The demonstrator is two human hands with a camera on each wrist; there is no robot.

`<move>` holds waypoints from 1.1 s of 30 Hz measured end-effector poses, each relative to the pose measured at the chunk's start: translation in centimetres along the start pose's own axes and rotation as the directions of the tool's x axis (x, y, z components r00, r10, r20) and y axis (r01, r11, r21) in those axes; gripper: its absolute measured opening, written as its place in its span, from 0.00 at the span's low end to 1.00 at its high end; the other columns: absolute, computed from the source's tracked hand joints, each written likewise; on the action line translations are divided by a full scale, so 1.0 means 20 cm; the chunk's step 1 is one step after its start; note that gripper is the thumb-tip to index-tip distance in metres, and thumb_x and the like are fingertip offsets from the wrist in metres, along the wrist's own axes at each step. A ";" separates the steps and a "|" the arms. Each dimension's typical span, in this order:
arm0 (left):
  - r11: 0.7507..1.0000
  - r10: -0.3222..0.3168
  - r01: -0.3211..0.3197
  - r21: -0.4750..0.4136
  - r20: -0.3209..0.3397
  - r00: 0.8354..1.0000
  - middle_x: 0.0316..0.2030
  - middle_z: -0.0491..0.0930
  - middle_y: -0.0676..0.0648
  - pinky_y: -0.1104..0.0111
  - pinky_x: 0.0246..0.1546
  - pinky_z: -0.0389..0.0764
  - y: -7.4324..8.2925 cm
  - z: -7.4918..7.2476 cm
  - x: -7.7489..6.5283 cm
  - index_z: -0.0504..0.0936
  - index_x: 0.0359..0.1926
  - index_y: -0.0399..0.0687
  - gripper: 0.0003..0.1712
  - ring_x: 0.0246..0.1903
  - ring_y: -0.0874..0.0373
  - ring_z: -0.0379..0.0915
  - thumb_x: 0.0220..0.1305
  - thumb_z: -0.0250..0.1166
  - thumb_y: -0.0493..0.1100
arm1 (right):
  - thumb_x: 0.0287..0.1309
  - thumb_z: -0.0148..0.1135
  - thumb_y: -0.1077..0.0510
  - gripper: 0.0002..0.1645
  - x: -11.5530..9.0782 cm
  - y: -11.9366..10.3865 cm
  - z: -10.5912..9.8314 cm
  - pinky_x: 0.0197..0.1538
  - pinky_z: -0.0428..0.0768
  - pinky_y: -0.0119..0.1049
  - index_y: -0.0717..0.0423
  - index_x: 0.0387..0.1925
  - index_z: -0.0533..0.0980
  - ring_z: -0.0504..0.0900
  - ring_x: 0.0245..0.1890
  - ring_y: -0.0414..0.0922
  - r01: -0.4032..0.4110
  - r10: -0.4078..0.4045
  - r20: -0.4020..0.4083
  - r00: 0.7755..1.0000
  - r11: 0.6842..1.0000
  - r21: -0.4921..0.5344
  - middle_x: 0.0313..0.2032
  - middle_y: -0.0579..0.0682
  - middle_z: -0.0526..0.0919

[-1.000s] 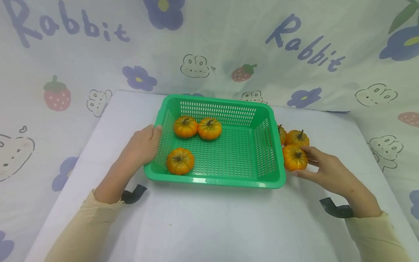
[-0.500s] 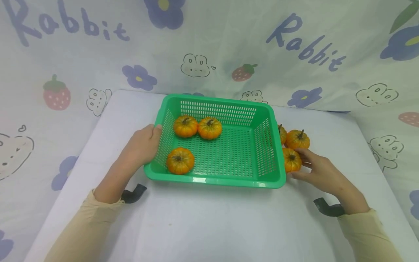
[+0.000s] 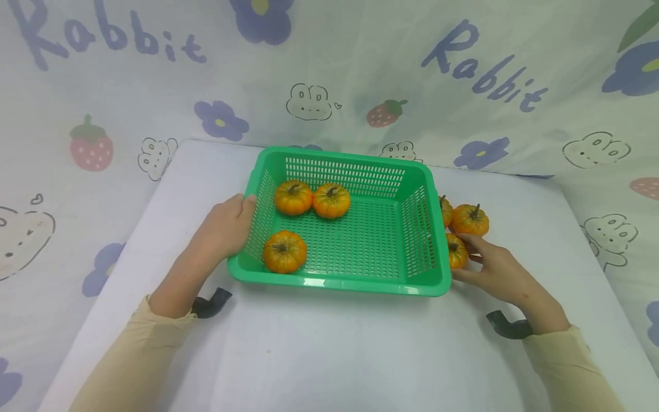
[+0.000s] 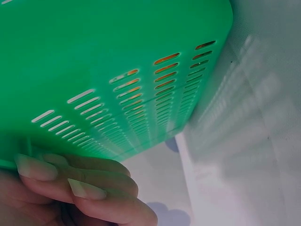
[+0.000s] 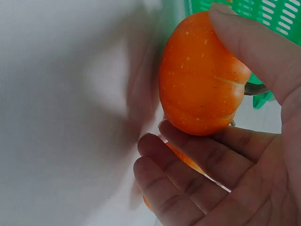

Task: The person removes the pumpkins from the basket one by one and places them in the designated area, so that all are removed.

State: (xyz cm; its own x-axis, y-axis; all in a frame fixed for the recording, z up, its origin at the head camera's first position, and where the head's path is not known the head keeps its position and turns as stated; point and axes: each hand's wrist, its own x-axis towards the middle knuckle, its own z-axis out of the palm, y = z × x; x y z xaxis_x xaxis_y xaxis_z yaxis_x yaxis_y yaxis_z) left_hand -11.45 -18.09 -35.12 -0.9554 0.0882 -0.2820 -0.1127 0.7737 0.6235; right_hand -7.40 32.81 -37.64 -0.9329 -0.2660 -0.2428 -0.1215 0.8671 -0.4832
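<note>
My left hand (image 3: 225, 229) grips the left rim of a green plastic basket (image 3: 340, 282), its curled fingers (image 4: 110, 200) showing under the rim in the left wrist view. Inside the basket are three small orange pumpkins: two side by side at the back left (image 3: 293, 198) and one at the front left (image 3: 285, 252). Just outside the basket's right wall, my right hand (image 3: 496, 273) holds another small pumpkin (image 5: 202, 77) between thumb and fingers. The basket rim partly hides that pumpkin in the head view.
Behind the held pumpkin stand two more, one (image 3: 471, 220) in full view and one (image 3: 445, 212) half hidden by the basket wall. A white cloth (image 3: 350, 355) covers the table. A printed curtain (image 3: 350, 63) hangs at the back.
My right hand has moved left with the pumpkin, closer against the basket's right wall. The left hand, basket and other pumpkins have stayed in place.
</note>
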 end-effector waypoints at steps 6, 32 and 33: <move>1.000 0.002 -0.002 -0.008 0.000 1.000 0.34 0.75 0.38 0.61 0.26 0.81 0.00 0.00 0.00 0.69 0.52 0.38 0.36 0.28 0.48 0.76 0.83 0.28 0.63 | 0.63 0.75 0.43 0.52 0.01 -0.02 0.01 0.57 0.79 0.64 0.66 0.75 0.61 0.76 0.61 0.73 0.002 -0.002 -0.005 1.000 1.000 0.009 0.69 0.71 0.70; 1.000 0.004 -0.004 -0.023 -0.001 1.000 0.34 0.75 0.38 0.62 0.26 0.82 0.01 0.00 -0.01 0.69 0.52 0.38 0.35 0.28 0.48 0.76 0.83 0.28 0.63 | 0.63 0.75 0.48 0.51 0.04 -0.01 0.05 0.60 0.76 0.66 0.66 0.76 0.59 0.75 0.62 0.72 0.010 -0.009 -0.023 1.000 0.999 0.038 0.69 0.70 0.70; 1.000 0.005 -0.005 -0.023 -0.001 1.000 0.34 0.75 0.38 0.62 0.26 0.82 0.01 0.00 -0.01 0.69 0.51 0.38 0.35 0.28 0.48 0.76 0.83 0.28 0.63 | 0.63 0.76 0.48 0.52 0.05 0.00 0.05 0.60 0.76 0.66 0.67 0.76 0.59 0.75 0.62 0.72 0.013 -0.012 -0.025 1.000 0.999 0.037 0.69 0.70 0.70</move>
State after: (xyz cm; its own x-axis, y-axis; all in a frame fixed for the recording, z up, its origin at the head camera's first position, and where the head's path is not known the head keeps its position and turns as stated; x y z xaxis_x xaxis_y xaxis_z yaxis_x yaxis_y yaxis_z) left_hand -11.25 -18.06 -34.90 -0.9563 0.0909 -0.2780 -0.1144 0.7585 0.6415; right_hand -7.92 32.08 -38.63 -0.9397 -0.2656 -0.2156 -0.1210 0.8475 -0.5168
